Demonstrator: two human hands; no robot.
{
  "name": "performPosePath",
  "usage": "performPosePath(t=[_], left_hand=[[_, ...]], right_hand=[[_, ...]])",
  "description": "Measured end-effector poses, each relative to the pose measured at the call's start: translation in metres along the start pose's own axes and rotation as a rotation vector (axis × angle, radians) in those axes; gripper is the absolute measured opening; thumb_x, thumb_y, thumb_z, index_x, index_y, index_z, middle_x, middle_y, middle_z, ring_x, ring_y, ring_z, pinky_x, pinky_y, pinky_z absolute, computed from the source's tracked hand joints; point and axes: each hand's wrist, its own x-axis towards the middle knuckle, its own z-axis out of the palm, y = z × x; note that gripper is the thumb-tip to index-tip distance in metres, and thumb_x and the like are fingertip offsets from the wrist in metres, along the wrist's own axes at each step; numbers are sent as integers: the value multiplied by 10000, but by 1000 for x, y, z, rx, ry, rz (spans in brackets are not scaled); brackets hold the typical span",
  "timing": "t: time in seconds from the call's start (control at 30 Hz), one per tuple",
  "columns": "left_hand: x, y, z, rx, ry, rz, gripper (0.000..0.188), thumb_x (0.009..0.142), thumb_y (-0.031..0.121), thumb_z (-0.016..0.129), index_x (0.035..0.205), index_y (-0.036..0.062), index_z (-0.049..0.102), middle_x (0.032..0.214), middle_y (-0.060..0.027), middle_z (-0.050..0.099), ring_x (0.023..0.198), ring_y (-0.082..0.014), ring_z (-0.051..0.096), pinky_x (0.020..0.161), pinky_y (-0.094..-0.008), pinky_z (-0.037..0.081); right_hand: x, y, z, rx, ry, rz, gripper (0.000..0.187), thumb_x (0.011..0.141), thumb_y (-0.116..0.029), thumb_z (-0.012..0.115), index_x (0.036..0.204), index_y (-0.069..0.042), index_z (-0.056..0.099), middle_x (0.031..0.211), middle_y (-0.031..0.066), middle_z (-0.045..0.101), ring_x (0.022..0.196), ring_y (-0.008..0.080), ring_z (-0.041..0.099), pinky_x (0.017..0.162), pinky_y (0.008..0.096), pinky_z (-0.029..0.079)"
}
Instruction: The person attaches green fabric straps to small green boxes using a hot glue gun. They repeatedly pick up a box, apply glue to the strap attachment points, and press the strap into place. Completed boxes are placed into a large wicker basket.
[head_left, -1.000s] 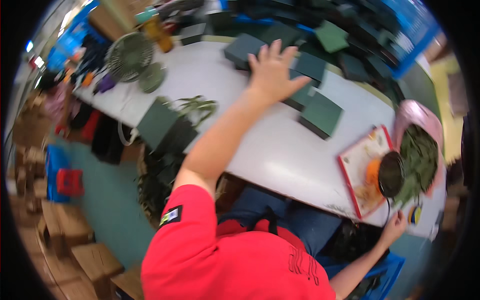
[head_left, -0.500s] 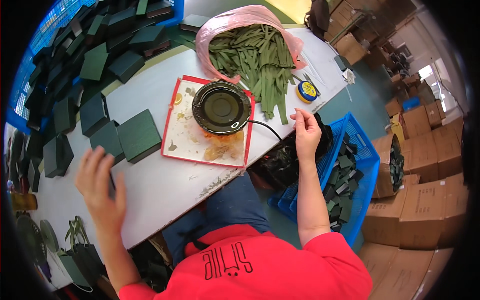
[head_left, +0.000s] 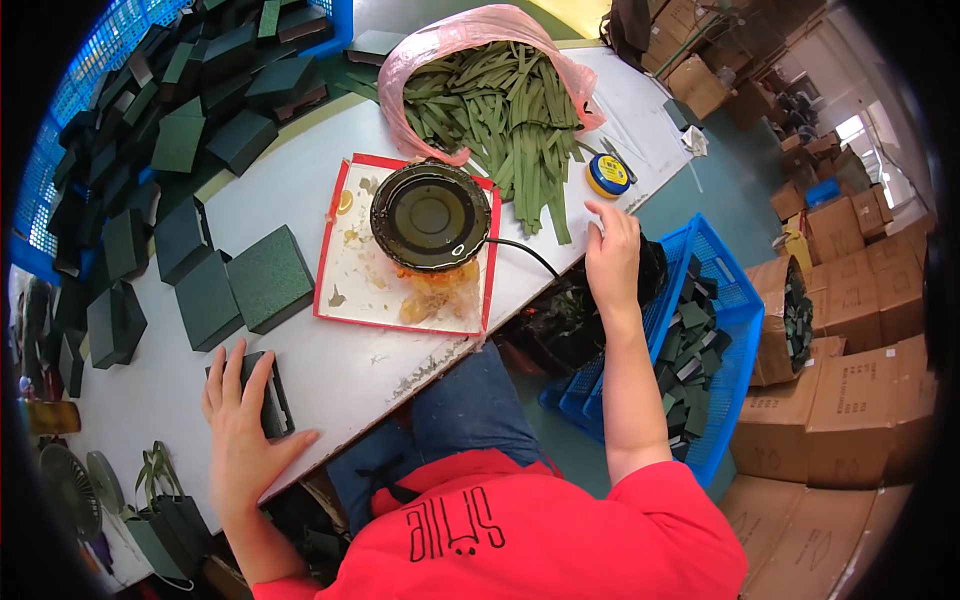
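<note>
My left hand (head_left: 240, 430) lies with spread fingers over a small dark green box (head_left: 276, 402) near the table's front edge. The hand covers part of the box. My right hand (head_left: 612, 258) is raised by the table's right edge, its fingers loosely bent and the thumb apart from the forefinger, with nothing visible in it. Between the hands, a round dark pot (head_left: 428, 216) of glossy liquid rests on a stained white board (head_left: 335, 270) with a red rim. Two dark green boxes, a flat one (head_left: 270, 280) and its neighbour (head_left: 208, 300), lie touching left of the board.
A pink plastic bag (head_left: 395, 85) spills green ribbon strips (head_left: 525, 140) at the back. Beside them sits a blue and yellow round tin (head_left: 608, 175). More boxes fill a blue crate (head_left: 340, 25) at far left. A blue basket (head_left: 740, 350) and cartons (head_left: 860, 410) stand right.
My left hand has come down and right onto the small box near the table edge. My right hand has shifted slightly, its thumb and forefinger now apart. The view has shifted a little.
</note>
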Motion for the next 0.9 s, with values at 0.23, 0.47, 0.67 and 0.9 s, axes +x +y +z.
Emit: performPosePath(t=[0.23, 0.47, 0.67, 0.9], left_hand=[[0, -3, -2, 53, -36, -32, 954, 518, 183, 885, 1397, 116, 520, 1487, -150, 421, 1362, -383, 354, 1102, -498, 306], [-1, -3, -1, 65, -8, -33, 920, 536, 193, 877, 1386, 122, 533, 1453, -145, 448, 1321, -377, 381, 1073, -495, 324], [0, -3, 3, 63, 0, -28, 930, 527, 189, 883, 1386, 116, 534, 1454, -137, 447, 1323, -374, 381, 1073, -492, 327], [-1, -2, 4, 60, -2, -16, 939, 522, 183, 882, 1390, 109, 531, 1459, -126, 444, 1326, -371, 383, 1078, -490, 336]], right_hand=[[27, -3, 30, 139, -241, -192, 433, 833, 18, 640, 1253, -71, 581, 1027, 121, 671, 989, 322, 609, 849, 431, 505], [31, -6, 24, 140, -161, -163, 266, 858, -9, 653, 1123, -20, 633, 965, 143, 658, 926, 326, 623, 805, 414, 510], [15, -28, -10, 309, -111, 74, 142, 878, -56, 707, 991, 30, 694, 855, 109, 662, 728, 209, 636, 673, 307, 509], [-7, -68, -38, 672, -305, 470, 118, 911, -100, 724, 976, -1, 727, 661, -27, 593, 605, 36, 535, 559, 203, 406]])
